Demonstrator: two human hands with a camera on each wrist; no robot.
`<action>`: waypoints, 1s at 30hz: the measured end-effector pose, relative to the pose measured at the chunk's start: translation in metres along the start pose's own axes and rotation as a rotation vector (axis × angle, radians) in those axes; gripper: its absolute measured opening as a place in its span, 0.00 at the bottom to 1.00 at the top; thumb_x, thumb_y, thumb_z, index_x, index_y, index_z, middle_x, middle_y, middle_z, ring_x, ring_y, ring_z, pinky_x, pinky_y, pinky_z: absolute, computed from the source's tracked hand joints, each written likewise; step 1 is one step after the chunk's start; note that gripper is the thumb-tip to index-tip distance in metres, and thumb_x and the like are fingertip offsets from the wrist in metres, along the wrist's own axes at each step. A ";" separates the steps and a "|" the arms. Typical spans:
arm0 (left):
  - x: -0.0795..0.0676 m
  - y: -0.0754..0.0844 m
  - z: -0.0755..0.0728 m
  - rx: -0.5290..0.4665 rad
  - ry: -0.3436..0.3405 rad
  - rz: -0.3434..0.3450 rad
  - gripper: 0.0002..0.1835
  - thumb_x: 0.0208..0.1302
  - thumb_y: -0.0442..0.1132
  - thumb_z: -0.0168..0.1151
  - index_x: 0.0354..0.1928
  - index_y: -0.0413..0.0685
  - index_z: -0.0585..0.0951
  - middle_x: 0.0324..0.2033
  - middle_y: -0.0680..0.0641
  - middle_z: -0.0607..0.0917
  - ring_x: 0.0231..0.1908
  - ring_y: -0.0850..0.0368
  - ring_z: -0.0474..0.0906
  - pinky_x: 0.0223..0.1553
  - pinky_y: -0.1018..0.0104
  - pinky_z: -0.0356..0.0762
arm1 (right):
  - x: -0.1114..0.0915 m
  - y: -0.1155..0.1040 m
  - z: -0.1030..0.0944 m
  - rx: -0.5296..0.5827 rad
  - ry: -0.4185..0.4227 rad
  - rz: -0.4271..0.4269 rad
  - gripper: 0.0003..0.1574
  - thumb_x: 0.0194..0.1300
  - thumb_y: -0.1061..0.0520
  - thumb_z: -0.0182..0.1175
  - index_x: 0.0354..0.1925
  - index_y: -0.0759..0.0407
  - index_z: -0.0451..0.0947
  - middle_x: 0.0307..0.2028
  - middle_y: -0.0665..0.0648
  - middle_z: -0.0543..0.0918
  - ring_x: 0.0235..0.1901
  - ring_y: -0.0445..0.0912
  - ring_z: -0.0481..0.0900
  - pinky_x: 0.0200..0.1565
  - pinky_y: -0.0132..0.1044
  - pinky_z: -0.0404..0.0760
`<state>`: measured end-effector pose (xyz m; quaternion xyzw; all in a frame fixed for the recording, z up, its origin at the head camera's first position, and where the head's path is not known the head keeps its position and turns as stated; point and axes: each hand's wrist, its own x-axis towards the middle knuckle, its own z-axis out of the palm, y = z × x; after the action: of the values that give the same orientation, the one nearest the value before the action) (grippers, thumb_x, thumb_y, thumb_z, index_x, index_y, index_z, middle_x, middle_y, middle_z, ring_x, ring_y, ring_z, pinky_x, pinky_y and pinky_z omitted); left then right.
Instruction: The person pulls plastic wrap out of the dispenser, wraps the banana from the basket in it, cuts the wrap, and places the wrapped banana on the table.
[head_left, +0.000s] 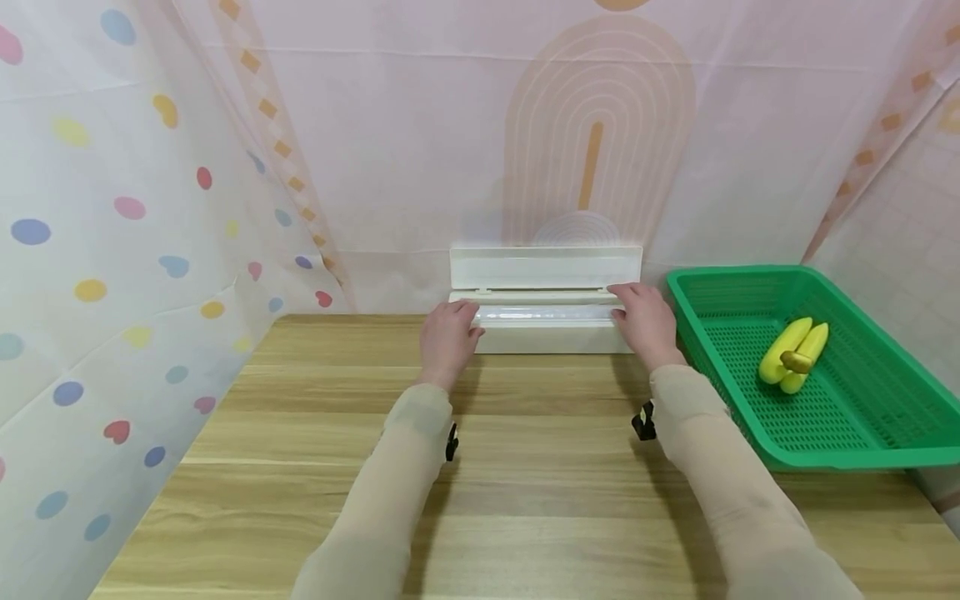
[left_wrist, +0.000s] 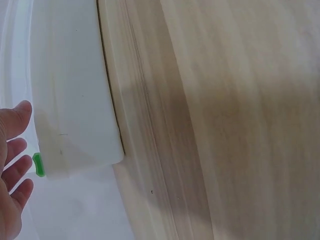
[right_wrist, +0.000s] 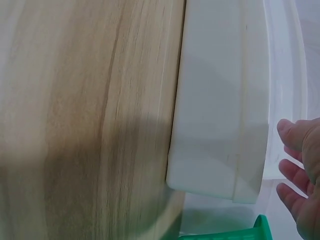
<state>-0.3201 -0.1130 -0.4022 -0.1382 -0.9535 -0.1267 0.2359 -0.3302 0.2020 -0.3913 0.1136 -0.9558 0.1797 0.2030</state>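
Note:
A long white dispenser box (head_left: 551, 340) stands at the table's back edge, its lid (head_left: 546, 268) raised against the curtain. A roll of clear plastic film (head_left: 545, 312) lies lengthwise inside. At the box's left end is my left hand (head_left: 448, 337), fingertips over the rim by the roll's end. My right hand (head_left: 647, 321) is at the other end, with fingertips at the back rim and near the roll. Both wrist views show thumb and fingers apart, the left hand (left_wrist: 12, 165) and right hand (right_wrist: 302, 170) gripping nothing visible. Whether the fingertips touch the roll is unclear.
To the right stands a green plastic basket (head_left: 765, 442) holding yellow bananas (head_left: 787, 350). The wooden table (head_left: 525, 517) stretches in front of the box. A patterned curtain (head_left: 405, 167) hangs directly behind, and a dotted one (head_left: 112, 275) lines the left side.

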 end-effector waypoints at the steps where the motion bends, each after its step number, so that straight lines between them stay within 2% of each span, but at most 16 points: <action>1: 0.000 0.000 0.000 -0.003 -0.001 0.002 0.20 0.60 0.39 0.72 0.54 0.45 0.83 0.52 0.46 0.85 0.51 0.46 0.79 0.55 0.55 0.75 | 0.001 0.000 0.001 -0.002 -0.005 0.001 0.24 0.66 0.65 0.62 0.60 0.61 0.76 0.56 0.67 0.78 0.58 0.64 0.71 0.55 0.58 0.74; 12: 0.008 0.002 -0.001 -0.001 -0.026 0.002 0.13 0.61 0.35 0.70 0.48 0.45 0.85 0.47 0.46 0.87 0.46 0.46 0.81 0.49 0.55 0.79 | 0.003 -0.002 0.003 -0.013 -0.007 -0.009 0.22 0.67 0.66 0.62 0.58 0.62 0.77 0.55 0.66 0.79 0.57 0.63 0.73 0.54 0.57 0.76; 23: 0.012 0.002 0.000 0.025 -0.062 0.012 0.09 0.61 0.33 0.69 0.44 0.47 0.86 0.40 0.48 0.88 0.39 0.48 0.83 0.40 0.55 0.81 | 0.006 -0.007 0.004 -0.026 -0.085 -0.018 0.22 0.67 0.68 0.59 0.59 0.60 0.77 0.57 0.66 0.79 0.56 0.63 0.74 0.53 0.58 0.77; 30: 0.014 0.004 0.001 0.043 -0.117 0.010 0.10 0.62 0.34 0.69 0.45 0.48 0.86 0.42 0.48 0.88 0.40 0.48 0.83 0.39 0.55 0.82 | 0.007 -0.007 0.009 -0.032 -0.068 -0.027 0.20 0.66 0.68 0.60 0.56 0.60 0.79 0.54 0.65 0.80 0.54 0.63 0.76 0.49 0.57 0.80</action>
<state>-0.3311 -0.1060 -0.3954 -0.1452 -0.9674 -0.0968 0.1833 -0.3375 0.1910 -0.3935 0.1295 -0.9633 0.1577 0.1744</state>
